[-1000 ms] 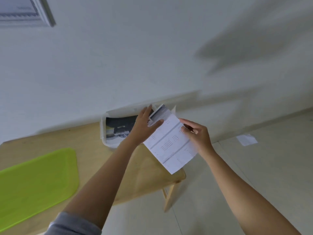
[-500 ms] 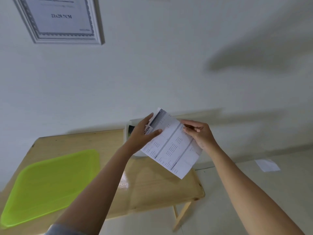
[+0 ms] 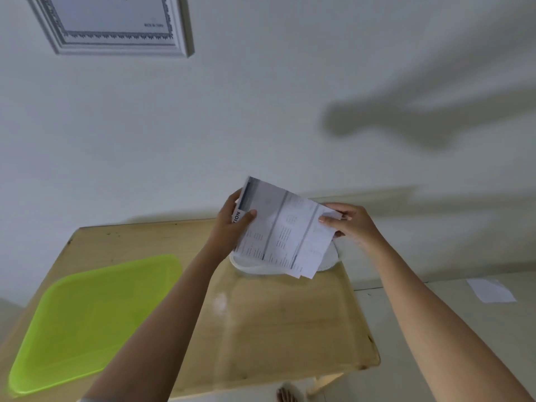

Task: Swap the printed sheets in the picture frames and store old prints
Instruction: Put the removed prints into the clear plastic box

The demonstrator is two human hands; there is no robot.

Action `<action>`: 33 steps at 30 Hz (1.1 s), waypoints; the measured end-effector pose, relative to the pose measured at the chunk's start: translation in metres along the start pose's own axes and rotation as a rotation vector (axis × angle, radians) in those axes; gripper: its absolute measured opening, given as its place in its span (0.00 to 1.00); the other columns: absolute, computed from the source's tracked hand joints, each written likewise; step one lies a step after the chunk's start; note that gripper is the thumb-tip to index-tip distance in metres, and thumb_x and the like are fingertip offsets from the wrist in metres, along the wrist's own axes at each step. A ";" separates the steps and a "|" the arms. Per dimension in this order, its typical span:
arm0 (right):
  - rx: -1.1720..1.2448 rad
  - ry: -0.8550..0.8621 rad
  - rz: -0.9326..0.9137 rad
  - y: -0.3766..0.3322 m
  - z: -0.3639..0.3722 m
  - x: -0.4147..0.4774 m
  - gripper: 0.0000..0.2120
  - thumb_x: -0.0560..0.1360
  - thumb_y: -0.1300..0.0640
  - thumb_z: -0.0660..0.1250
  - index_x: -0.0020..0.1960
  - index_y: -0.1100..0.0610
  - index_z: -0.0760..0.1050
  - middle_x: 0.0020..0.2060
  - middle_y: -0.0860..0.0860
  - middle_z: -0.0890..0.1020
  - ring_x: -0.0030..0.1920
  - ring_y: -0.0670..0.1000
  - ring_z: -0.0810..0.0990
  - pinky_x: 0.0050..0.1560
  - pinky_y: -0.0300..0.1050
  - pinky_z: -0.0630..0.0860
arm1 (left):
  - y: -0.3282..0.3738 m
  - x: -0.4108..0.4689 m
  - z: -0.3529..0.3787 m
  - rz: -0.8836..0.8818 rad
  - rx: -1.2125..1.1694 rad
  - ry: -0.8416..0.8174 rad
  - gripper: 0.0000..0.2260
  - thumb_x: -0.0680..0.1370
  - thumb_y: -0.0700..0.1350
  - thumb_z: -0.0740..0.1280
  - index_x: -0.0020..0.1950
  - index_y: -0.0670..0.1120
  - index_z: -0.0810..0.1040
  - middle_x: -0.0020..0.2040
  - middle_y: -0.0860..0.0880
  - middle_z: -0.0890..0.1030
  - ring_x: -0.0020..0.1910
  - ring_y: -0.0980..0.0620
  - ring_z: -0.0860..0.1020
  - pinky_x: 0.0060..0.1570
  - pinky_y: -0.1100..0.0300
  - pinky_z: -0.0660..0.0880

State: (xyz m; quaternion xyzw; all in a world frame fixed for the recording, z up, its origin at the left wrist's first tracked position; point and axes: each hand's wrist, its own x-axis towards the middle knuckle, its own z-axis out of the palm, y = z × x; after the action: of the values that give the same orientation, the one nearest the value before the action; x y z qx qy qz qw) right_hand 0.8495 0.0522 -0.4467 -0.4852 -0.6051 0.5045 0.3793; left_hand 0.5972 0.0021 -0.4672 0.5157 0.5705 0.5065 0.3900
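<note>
Fingers (image 3: 329,221) round sheets (image 3: 284,230), L+R edges.

Printed sheets (image 3: 284,233): recorded as white, crossed by grey bands and rows of small dark type, with a dark strip along one edge.
Picture frame (image 3: 116,49): white moulding, grey ornamental border printed inside.
Tray (image 3: 87,323): lime green, plain.
Bench (image 3: 275,329): pale wood, faintly speckled.
Tub (image 3: 251,267): white.
Wall (image 3: 290,97): off-white.

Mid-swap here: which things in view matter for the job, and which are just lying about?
Job: printed sheets, held by left hand and right hand; picture frame; white tub behind them.
Lying about: green tray on the table; loose paper on the floor.
</note>
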 end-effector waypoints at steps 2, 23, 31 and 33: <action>0.070 0.046 0.060 0.011 -0.001 0.018 0.11 0.70 0.65 0.71 0.52 0.59 0.79 0.41 0.52 0.83 0.38 0.47 0.83 0.37 0.41 0.79 | -0.015 0.012 0.000 -0.065 -0.062 0.049 0.21 0.77 0.43 0.65 0.69 0.50 0.65 0.55 0.50 0.75 0.49 0.52 0.78 0.44 0.58 0.79; -0.545 0.088 0.244 0.168 0.044 0.141 0.22 0.72 0.67 0.65 0.65 0.58 0.70 0.60 0.55 0.74 0.57 0.53 0.75 0.50 0.41 0.73 | -0.154 0.086 0.071 -0.542 0.458 0.102 0.22 0.76 0.37 0.63 0.69 0.43 0.62 0.64 0.45 0.63 0.60 0.47 0.69 0.59 0.53 0.72; -0.672 0.045 0.265 0.155 0.050 0.130 0.17 0.74 0.65 0.63 0.62 0.59 0.69 0.60 0.56 0.74 0.60 0.54 0.73 0.52 0.42 0.72 | -0.143 0.094 0.061 -0.472 0.519 -0.002 0.21 0.77 0.41 0.63 0.69 0.43 0.64 0.66 0.45 0.64 0.61 0.48 0.70 0.57 0.59 0.72; -0.653 0.074 0.267 0.139 0.056 0.127 0.18 0.75 0.65 0.61 0.64 0.60 0.69 0.60 0.57 0.75 0.60 0.55 0.73 0.51 0.42 0.71 | -0.128 0.096 0.047 -0.357 0.501 0.011 0.21 0.78 0.41 0.62 0.70 0.42 0.64 0.66 0.45 0.66 0.61 0.49 0.70 0.56 0.61 0.71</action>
State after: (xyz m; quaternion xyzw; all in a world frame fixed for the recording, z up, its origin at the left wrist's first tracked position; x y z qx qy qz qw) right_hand 0.7938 0.1649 -0.5979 -0.6736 -0.6517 0.3116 0.1564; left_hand 0.6023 0.1106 -0.5934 0.4845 0.7614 0.2765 0.3304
